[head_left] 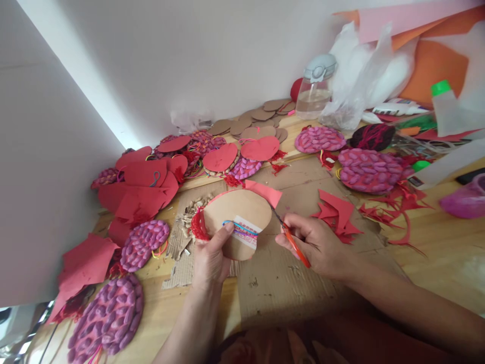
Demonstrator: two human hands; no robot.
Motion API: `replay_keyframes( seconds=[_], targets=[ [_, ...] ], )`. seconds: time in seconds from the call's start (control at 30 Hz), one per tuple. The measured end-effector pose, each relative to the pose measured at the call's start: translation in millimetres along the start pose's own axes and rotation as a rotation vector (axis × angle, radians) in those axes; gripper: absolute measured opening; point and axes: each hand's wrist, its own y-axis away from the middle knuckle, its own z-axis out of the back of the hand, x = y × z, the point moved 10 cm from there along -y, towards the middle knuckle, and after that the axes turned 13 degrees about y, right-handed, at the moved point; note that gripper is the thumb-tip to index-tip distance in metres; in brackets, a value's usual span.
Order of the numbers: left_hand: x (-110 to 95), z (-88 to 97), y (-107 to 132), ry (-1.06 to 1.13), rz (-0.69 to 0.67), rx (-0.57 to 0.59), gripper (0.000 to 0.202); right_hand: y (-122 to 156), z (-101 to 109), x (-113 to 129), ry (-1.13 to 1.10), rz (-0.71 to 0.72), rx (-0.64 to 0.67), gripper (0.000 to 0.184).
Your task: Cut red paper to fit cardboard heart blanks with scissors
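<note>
My left hand (210, 257) grips a heart-shaped cardboard piece (238, 215) from below, thumb pressed on its face beside a strip of tape and coloured thread. A red tassel fringe (196, 225) hangs at its left edge and red paper (265, 191) sticks out behind its top right edge. My right hand (317, 243) is closed round red-handled scissors (291, 238), whose blades touch the heart's right edge at the red paper.
Flat corrugated cardboard (288, 275) covers the wooden table (447, 242). Purple woven hearts (109, 316), red paper hearts (144, 174) and cardboard blanks (261, 115) lie left and behind. Red scraps (339, 212), a water bottle (315, 87), glue bottles (450, 108) and plastic bags (364, 71) sit right.
</note>
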Motion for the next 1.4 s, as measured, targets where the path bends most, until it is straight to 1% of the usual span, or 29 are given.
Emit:
replay_keyframes(
  seconds=[0.17,0.33,0.5,0.77,0.87,1.03,1.13,1.27,1.4],
  targets=[
    [-2,-1.1,-2,-0.001,-0.003,0.037,0.05,1,0,-1,0.002,-0.017,0.015,0.044],
    [-1,-3.3,-2,-0.011,0.027,0.072,0.054,2,-8,-6,-0.145,-0.056,0.093,0.043],
    [-1,-4.0,-1,0.007,0.038,0.062,0.059,2,-5,-6,-0.113,-0.041,0.082,0.044],
    [0,-0.9,-4,-0.001,0.038,0.067,0.058,1,1,-1,-0.036,-0.018,0.055,0.042],
    [-4,-1.3,-5,-0.007,0.035,0.071,0.059,1,2,1,-0.02,-0.02,0.066,0.044],
    [-10,-4.3,-5,0.0,0.038,0.061,0.068,1,2,1,0.009,-0.025,0.073,0.045],
    [-12,-5.5,-6,-0.011,0.034,0.073,0.067,1,1,0,0.019,-0.02,0.071,0.045],
    [-10,-5.7,-5,-0.045,0.045,0.098,0.063,2,-5,-3,-0.051,-0.038,0.105,0.043],
    [-8,-6.8,-4,-0.018,0.062,0.11,0.07,2,-8,-4,-0.116,-0.078,0.137,0.043]
  ],
)
